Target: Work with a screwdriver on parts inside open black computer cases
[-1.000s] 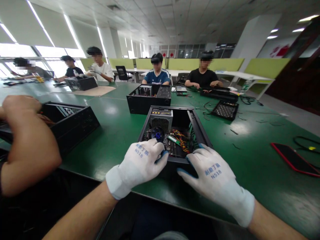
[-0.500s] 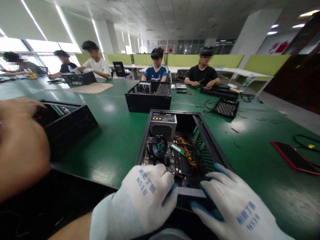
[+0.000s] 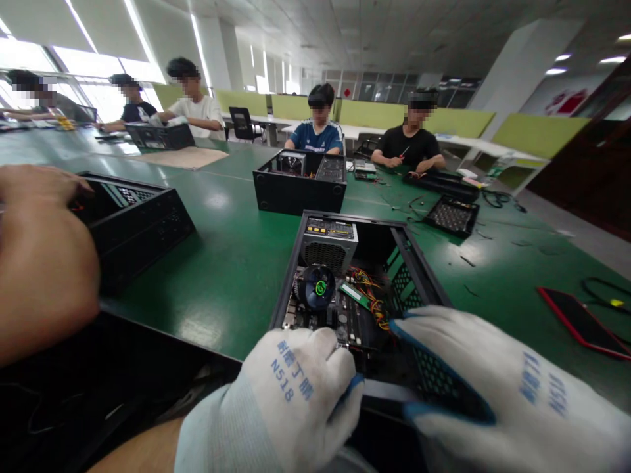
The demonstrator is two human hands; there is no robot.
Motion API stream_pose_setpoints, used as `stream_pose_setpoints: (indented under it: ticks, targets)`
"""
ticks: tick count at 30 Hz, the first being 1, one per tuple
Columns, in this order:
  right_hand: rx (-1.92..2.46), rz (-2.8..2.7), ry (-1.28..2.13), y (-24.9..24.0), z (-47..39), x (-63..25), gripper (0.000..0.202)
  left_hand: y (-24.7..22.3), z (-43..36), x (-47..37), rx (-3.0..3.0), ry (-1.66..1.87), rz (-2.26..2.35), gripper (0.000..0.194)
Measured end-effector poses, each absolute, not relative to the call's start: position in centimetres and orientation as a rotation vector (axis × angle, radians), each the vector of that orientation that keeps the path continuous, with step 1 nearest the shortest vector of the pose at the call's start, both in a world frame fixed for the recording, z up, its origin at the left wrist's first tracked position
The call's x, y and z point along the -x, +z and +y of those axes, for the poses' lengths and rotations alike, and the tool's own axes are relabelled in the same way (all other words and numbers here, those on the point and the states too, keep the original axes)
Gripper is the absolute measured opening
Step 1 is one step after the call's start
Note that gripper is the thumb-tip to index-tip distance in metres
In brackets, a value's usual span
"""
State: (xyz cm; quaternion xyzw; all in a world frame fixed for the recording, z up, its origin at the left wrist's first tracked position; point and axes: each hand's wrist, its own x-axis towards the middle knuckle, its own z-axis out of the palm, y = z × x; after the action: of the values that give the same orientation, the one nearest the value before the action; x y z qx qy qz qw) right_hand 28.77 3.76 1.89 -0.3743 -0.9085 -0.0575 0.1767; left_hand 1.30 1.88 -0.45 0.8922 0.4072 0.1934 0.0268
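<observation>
An open black computer case [image 3: 428, 263] lies in front of me, with a power supply [image 3: 329, 243], a round cooler fan [image 3: 317, 288], a green memory stick [image 3: 355, 294] and coloured cables inside. My left hand [image 3: 300, 387], in a white glove with blue fingertips, is curled over the near left part of the case. Its fingertips are hidden, so what they grip cannot be made out. My right hand [image 3: 478, 374], gloved too, is spread over the near right edge of the case, thumb apart from the fingers, holding nothing.
At the left, another person's bare arm [image 3: 46, 263] reaches over a black case [image 3: 142, 236]. A further case [image 3: 298, 190] stands beyond mine. A red-edged black panel [image 3: 582, 322], cables and a black tray [image 3: 451, 215] lie on the right of the green table [image 3: 221, 263]. Several people sit across.
My right hand has lifted from the near edge and its fingers now reach further over the case interior, with thumb and fingers wider apart. The view has shifted slightly.
</observation>
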Motion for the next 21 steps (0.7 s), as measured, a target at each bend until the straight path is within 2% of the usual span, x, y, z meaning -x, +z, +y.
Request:
stream_pose_setpoints:
  ticks: [3, 11, 21]
  targets:
    - [1.131, -2.664, -0.147, 3.4, 7.7, -25.9, 0.056, -0.7, 1.9, -1.3, -2.731, 0.582, 1.274, 0.019]
    - [1.328, -2.948, -0.022, 0.8, 16.1, -17.3, 0.079, -1.0, 1.8, -1.4, -2.731, 0.602, 1.329, 0.019]
    - [1.569, -2.905, 0.108, -0.3, 17.3, -15.0, 0.070, -0.9, 1.9, -1.5, -2.752, 0.651, 1.337, 0.018]
